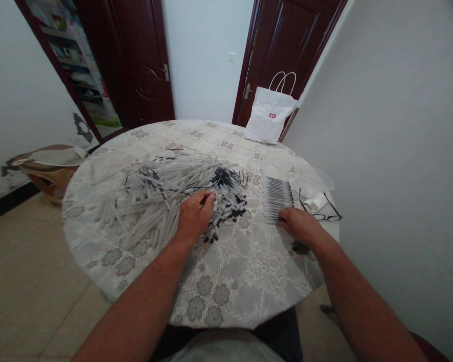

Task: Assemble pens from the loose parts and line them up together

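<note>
My left hand [197, 213] rests over a wide loose pile of translucent pen barrels [147, 216], its thumb and fingers closed in a pinch. What lies between those fingertips is too small to make out. Beside it are short pieces with black ends [232, 208] and a bunch of thin black pieces [223, 177]. On the right, a neat row of clear pens with dark tips [276, 193] lies side by side. My right hand [299, 224] is at the near end of this row, fingers closed on the nearest pen, mostly hidden by the hand.
A flowered cloth covers the round table [219, 296]. Eyeglasses [327, 217] and a white roll-like item [317, 201] lie right of the row. A white paper bag [270, 115] stands at the back edge. Left of the table is a brown bag [53, 168].
</note>
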Available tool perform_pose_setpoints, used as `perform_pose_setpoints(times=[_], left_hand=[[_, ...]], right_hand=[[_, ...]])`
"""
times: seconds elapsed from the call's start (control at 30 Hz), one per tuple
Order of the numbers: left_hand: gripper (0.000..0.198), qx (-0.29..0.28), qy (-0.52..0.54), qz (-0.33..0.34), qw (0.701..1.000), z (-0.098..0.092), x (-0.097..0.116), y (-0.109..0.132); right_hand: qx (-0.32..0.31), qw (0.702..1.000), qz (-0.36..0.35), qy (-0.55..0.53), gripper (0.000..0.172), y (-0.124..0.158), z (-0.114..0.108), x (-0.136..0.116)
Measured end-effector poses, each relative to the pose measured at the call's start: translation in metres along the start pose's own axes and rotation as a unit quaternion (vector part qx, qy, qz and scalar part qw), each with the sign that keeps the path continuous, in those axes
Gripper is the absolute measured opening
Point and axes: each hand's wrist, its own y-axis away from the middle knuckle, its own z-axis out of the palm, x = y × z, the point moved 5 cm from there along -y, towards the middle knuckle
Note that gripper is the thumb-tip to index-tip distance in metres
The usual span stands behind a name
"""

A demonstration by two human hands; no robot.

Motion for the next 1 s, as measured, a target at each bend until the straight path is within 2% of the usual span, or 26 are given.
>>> perform_pose_setpoints(times=[0.1, 0.23, 0.3, 0.37, 0.47, 0.67, 0.83, 1.0], left_hand=[[0.024, 0.015, 0.011, 0.006, 1.000, 0.000, -0.002, -0.001], [0.022, 0.025, 0.013, 0.039, 0.999, 0.001, 0.000, 0.001], [0.020, 0.027, 0.006, 0.064, 0.998, 0.001, 0.004, 0.004], [0.019, 0.026, 0.013, 0.080, 0.996, 0.002, 0.008, 0.006], [0.020, 0.028, 0.018, 0.090, 0.995, 0.003, 0.009, 0.008], [0.019, 0.025, 0.000, 0.101, 0.995, 0.004, 0.009, 0.008], [0.019, 0.029, -0.017, 0.107, 0.994, 0.004, 0.007, 0.009], [0.017, 0.028, -0.038, 0.111, 0.993, 0.005, 0.005, 0.008]], right_hand=[[0.044, 0.997, -0.049, -0.042, 0.018, 0.002, -0.017, -0.033], [0.057, 0.985, -0.131, -0.097, 0.018, -0.008, -0.028, -0.094], [0.064, 0.982, -0.144, -0.105, 0.016, -0.016, -0.028, -0.119], [0.076, 0.983, -0.131, -0.102, 0.017, -0.028, -0.027, -0.134], [0.104, 0.988, -0.066, -0.096, 0.020, -0.049, -0.026, -0.131], [0.136, 0.983, 0.054, -0.113, 0.032, -0.087, -0.027, -0.095], [0.125, 0.981, 0.070, -0.129, 0.037, -0.103, -0.018, -0.098], [0.108, 0.983, 0.083, -0.123, 0.030, -0.110, -0.005, -0.106]])
